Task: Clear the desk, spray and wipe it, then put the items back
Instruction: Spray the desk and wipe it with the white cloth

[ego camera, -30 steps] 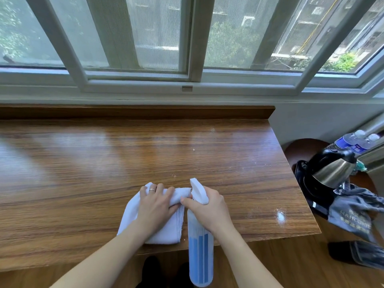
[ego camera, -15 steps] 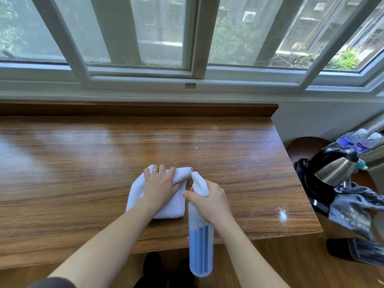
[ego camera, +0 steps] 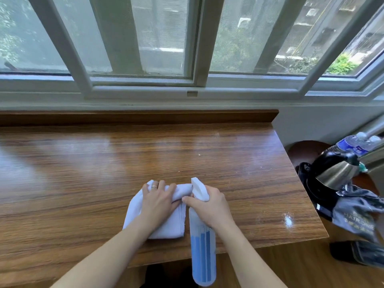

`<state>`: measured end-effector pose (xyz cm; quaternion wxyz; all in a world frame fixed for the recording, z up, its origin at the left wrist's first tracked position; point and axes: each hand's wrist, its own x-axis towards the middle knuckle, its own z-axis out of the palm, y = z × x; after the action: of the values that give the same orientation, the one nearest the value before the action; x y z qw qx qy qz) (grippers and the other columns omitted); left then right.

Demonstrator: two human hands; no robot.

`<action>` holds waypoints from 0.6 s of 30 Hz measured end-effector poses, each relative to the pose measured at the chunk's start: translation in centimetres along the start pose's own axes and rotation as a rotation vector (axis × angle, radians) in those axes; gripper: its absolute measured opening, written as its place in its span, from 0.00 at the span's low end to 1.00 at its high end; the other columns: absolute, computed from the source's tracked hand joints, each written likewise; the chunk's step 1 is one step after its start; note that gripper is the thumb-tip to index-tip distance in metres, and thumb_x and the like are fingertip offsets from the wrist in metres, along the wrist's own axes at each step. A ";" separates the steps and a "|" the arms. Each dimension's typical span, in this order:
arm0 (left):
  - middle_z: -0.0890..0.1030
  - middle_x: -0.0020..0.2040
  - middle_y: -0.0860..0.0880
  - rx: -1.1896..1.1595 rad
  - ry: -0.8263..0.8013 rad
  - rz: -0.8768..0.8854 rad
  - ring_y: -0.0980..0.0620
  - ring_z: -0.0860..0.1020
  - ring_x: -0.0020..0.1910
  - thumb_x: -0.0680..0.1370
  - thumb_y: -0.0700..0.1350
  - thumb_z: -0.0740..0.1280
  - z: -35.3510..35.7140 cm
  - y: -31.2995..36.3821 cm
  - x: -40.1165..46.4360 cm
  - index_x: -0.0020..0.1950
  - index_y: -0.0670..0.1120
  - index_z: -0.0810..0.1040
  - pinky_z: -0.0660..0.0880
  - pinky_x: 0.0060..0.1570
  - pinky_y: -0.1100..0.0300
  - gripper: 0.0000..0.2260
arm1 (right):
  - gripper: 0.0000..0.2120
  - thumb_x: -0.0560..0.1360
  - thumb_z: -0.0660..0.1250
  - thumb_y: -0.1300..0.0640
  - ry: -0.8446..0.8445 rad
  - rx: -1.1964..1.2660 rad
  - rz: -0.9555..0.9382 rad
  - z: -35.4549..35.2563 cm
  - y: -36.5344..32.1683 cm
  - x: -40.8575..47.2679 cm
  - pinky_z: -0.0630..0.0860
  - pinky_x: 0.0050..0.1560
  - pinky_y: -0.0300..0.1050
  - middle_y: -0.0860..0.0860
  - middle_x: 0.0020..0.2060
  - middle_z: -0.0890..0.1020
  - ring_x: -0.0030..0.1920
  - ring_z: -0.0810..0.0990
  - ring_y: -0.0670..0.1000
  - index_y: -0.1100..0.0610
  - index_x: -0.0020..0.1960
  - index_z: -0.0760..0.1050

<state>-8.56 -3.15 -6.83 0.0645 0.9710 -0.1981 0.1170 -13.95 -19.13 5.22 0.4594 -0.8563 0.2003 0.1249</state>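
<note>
A view from a head-worn camera looks down at a wooden desk set under a wide window. Two bare forearms reach in from the near edge.

The left hand lies on top of a folded white cloth near the middle of the desk's near side. Its fingers curl over the cloth's far edge, bunching it, and a ring shows on one finger. The cloth rests flat on the wood, with its near part showing below the wrist.

The right hand, just right of the left and almost touching it, grips the neck of a spray bottle. The bottle's white nozzle points to the far side, above the cloth's right corner. Its clear body, partly filled with blue liquid, hangs toward the viewer past the desk's near edge.

The desk surface is glossy, with window light reflected across it. A few small crumbs lie on the far right part, and a small wet, shiny spot sits near the right near corner.

Right of the desk, lower down, a round dark table holds a steel kettle with a black lid, water bottles with blue labels, and a grey bag with pale lettering.
</note>
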 end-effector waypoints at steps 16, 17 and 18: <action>0.76 0.54 0.45 0.068 -0.300 -0.115 0.41 0.74 0.56 0.76 0.66 0.60 1.0 -2.1 6.8 0.60 0.50 0.75 0.65 0.56 0.43 0.23 | 0.18 0.66 0.73 0.44 0.037 0.025 0.014 -0.1 -0.4 1.1 0.70 0.35 0.42 0.45 0.31 0.76 0.32 0.72 0.44 0.58 0.42 0.76; 0.77 0.53 0.44 0.066 -0.294 -0.104 0.40 0.75 0.56 0.76 0.66 0.61 0.7 -2.0 6.4 0.59 0.49 0.76 0.66 0.56 0.43 0.23 | 0.17 0.67 0.73 0.45 0.021 0.025 0.007 -0.3 -0.5 1.4 0.69 0.35 0.42 0.45 0.31 0.75 0.32 0.72 0.44 0.58 0.41 0.76; 0.78 0.50 0.44 0.065 -0.274 -0.089 0.40 0.76 0.53 0.75 0.65 0.62 0.3 -1.8 5.8 0.57 0.48 0.77 0.67 0.55 0.43 0.23 | 0.16 0.67 0.73 0.45 0.005 0.025 -0.001 -0.5 -0.6 1.6 0.69 0.35 0.42 0.44 0.31 0.75 0.32 0.72 0.44 0.57 0.41 0.75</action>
<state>-2.59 -3.65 -5.77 0.0104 0.9873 -0.1580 -0.0134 -12.24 -19.62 5.30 0.4696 -0.8509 0.2026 0.1198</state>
